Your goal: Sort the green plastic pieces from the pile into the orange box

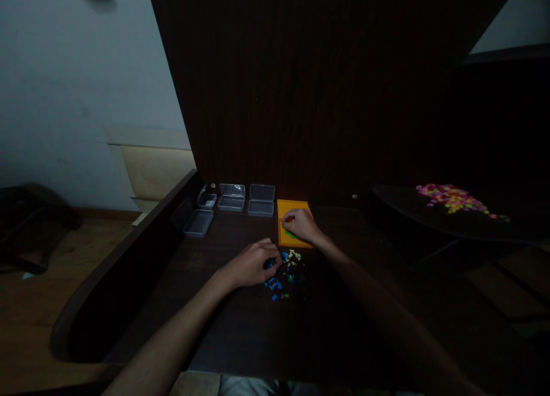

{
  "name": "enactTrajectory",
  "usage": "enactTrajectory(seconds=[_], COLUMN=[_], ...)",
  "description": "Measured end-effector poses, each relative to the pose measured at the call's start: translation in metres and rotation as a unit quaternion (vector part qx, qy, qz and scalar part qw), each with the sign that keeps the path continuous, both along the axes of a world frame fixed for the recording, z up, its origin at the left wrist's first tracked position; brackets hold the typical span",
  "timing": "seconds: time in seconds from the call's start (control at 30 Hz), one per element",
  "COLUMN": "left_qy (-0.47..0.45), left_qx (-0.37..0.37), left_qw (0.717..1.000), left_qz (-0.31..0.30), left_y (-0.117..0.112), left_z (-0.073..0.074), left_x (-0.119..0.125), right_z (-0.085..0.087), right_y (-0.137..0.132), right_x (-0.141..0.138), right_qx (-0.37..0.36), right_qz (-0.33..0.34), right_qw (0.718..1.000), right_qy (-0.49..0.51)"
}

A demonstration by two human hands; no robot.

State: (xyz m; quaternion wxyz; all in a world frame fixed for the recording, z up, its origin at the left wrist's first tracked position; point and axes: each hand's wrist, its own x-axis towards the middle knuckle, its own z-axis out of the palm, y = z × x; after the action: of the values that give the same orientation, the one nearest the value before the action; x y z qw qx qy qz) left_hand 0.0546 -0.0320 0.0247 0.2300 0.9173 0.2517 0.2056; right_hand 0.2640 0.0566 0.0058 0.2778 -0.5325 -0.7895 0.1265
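An orange-yellow tray with a raised edge lies on the dark desk, and green pieces show inside it. My right hand is over this tray with its fingertips pinched together; whatever they hold is too small to make out. Just in front of the tray is a loose pile of small blue pieces, with cream pieces and some green and yellow ones beside them. At the left side of the pile my left hand rests with curled fingers, thumb and fingertips close together. Its fingers partly cover blue pieces.
Several clear plastic boxes with raised lids, such as this box and this one, stand left of the tray. A dark panel rises behind the desk. On a dark surface at right lies a heap of pink and yellow pieces.
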Motion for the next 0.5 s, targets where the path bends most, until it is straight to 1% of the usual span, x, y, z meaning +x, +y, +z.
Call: enactTrajectory(seconds=[0.2,0.5], left_qy=[-0.001,0.008], left_qx=[0.006,0.002], left_qw=[1.000,1.000], left_qz=[0.004,0.000], left_y=[0.0002,-0.0002], left_z=[-0.0002,0.0010], left_x=[-0.0003,0.0011], right_z=[-0.0047,-0.0073], right_y=[-0.0002,0.0060], right_x=[-0.0055,-0.0063], right_qx=[0.008,-0.002], right_qz=[-0.004,-0.022], right_qw=[1.000,1.000], right_qy=[0.008,-0.014])
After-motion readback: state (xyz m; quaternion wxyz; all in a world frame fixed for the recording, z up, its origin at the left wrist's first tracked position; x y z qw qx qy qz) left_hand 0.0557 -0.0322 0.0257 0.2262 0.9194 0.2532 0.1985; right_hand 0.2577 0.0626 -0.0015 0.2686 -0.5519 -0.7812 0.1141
